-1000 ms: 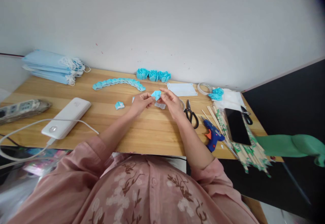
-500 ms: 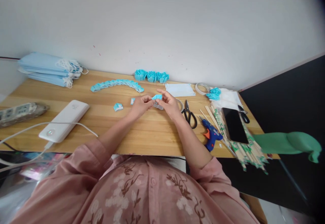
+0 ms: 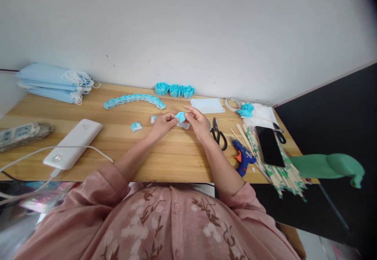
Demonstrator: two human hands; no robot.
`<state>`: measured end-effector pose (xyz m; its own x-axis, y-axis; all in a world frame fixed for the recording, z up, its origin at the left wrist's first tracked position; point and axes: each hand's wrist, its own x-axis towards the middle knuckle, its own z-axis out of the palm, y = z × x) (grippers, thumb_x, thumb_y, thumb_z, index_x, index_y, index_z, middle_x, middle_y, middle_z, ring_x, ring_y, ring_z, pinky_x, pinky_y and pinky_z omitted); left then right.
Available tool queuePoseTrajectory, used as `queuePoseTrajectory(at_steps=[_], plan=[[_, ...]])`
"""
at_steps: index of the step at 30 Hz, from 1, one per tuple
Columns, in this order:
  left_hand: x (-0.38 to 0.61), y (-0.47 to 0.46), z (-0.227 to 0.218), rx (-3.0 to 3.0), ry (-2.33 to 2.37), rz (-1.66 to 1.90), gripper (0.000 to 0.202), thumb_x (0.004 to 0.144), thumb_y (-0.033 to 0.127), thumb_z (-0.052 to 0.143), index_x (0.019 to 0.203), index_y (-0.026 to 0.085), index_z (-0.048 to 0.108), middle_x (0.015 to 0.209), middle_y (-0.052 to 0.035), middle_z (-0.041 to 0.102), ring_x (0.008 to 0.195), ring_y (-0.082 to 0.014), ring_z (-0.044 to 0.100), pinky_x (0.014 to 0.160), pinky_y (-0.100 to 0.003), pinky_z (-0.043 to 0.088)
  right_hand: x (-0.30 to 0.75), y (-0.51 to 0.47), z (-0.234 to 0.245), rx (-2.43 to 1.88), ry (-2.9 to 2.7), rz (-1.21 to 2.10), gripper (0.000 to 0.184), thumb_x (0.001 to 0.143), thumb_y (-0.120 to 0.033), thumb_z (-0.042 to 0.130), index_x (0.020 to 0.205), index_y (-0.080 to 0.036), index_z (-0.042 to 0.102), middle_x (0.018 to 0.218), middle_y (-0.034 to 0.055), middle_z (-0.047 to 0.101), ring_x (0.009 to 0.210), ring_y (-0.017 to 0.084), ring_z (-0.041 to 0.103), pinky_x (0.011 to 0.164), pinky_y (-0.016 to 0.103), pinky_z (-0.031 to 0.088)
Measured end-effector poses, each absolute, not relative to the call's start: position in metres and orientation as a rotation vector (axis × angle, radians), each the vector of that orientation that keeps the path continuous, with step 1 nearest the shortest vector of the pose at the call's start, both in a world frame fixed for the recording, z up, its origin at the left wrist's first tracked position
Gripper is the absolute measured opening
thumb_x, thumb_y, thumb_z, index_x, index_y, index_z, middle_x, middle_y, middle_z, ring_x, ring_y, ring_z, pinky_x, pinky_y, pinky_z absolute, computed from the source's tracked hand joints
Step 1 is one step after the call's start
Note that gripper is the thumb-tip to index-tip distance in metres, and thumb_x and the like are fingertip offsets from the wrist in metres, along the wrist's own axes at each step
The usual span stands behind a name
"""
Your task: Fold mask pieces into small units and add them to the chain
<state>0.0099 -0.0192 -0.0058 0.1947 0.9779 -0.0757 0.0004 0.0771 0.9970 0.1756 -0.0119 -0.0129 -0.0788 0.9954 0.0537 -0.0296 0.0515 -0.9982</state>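
Observation:
A small folded piece of blue mask fabric (image 3: 180, 116) is pinched between both hands above the middle of the table. My left hand (image 3: 165, 125) grips its left side with closed fingertips. My right hand (image 3: 197, 123) holds the right side between thumb and fingers, its index finger stretched out. Whitish material (image 3: 184, 125) shows just under the piece, partly hidden by the hands. To the left lie a folded blue-and-white piece (image 3: 136, 126) and another folded piece (image 3: 153, 119), close to my left hand. Behind them curves a row of overlapping folded blue pieces (image 3: 134, 99).
Three blue fabric roses (image 3: 174, 90) stand by the wall, near a flat face mask (image 3: 207, 105). Scissors (image 3: 218, 134), a blue glue gun (image 3: 242, 156), wooden sticks (image 3: 287, 179) and a phone (image 3: 269, 146) lie right. Left are stacked masks (image 3: 50, 81), a power bank (image 3: 73, 144) and a power strip (image 3: 22, 134).
The folded piece has turned slightly between my fingers and shows more of its blue face. The whole view has shifted a little; the things on the table lie as before.

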Motion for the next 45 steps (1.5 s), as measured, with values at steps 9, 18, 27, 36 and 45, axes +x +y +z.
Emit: queuePoseTrajectory(at_steps=[9, 18, 27, 36, 45], plan=[[0.010, -0.020, -0.006, 1.266, 1.071, 0.987, 0.024, 0.069, 0.037, 0.066, 0.064, 0.018, 0.052, 0.057, 0.0049, 0.050, 0.052, -0.0070, 0.042, 0.053, -0.022, 0.034, 0.174, -0.014, -0.012, -1.105, -1.300, 1.169, 0.054, 0.072, -0.048, 0.074, 0.119, -0.024, 0.064, 0.083, -0.0008, 0.066, 0.074, 0.014, 0.061, 0.073, 0.030, 0.053], [0.008, -0.016, -0.011, 1.268, 1.087, 1.038, 0.025, 0.070, 0.039, 0.068, 0.065, 0.018, 0.054, 0.058, 0.0037, 0.052, 0.052, -0.0072, 0.043, 0.053, -0.021, 0.036, 0.206, 0.001, 0.007, -1.062, -1.023, 0.792, 0.039, 0.081, -0.047, 0.066, 0.113, -0.024, 0.065, 0.078, -0.0035, 0.063, 0.064, 0.008, 0.058, 0.068, 0.024, 0.052], [0.009, -0.016, -0.009, 1.211, 1.103, 1.135, 0.019, 0.071, 0.031, 0.067, 0.065, 0.017, 0.055, 0.057, 0.0035, 0.056, 0.049, -0.0071, 0.046, 0.051, -0.020, 0.038, 0.261, -0.029, 0.078, -1.080, -1.206, 0.421, 0.021, 0.088, -0.036, 0.061, 0.104, -0.024, 0.067, 0.078, -0.0036, 0.066, 0.062, 0.007, 0.060, 0.062, 0.022, 0.053], [0.010, -0.018, -0.005, 1.199, 1.118, 1.170, 0.016, 0.074, 0.025, 0.065, 0.065, 0.017, 0.054, 0.056, 0.0038, 0.055, 0.048, -0.0067, 0.046, 0.049, -0.019, 0.036, 0.310, -0.095, 0.020, -1.713, -1.499, 0.130, 0.028, 0.086, -0.028, 0.056, 0.107, -0.018, 0.071, 0.099, 0.0075, 0.076, 0.085, 0.020, 0.071, 0.085, 0.037, 0.056], [0.009, -0.015, -0.006, 1.225, 1.142, 1.176, 0.016, 0.074, 0.024, 0.064, 0.065, 0.017, 0.053, 0.056, 0.0036, 0.055, 0.049, -0.0072, 0.047, 0.049, -0.020, 0.036, 0.338, -0.147, 0.025, -1.839, -1.410, 0.029, 0.032, 0.089, -0.032, 0.053, 0.110, -0.017, 0.071, 0.099, 0.0088, 0.076, 0.081, 0.022, 0.073, 0.081, 0.036, 0.056]])
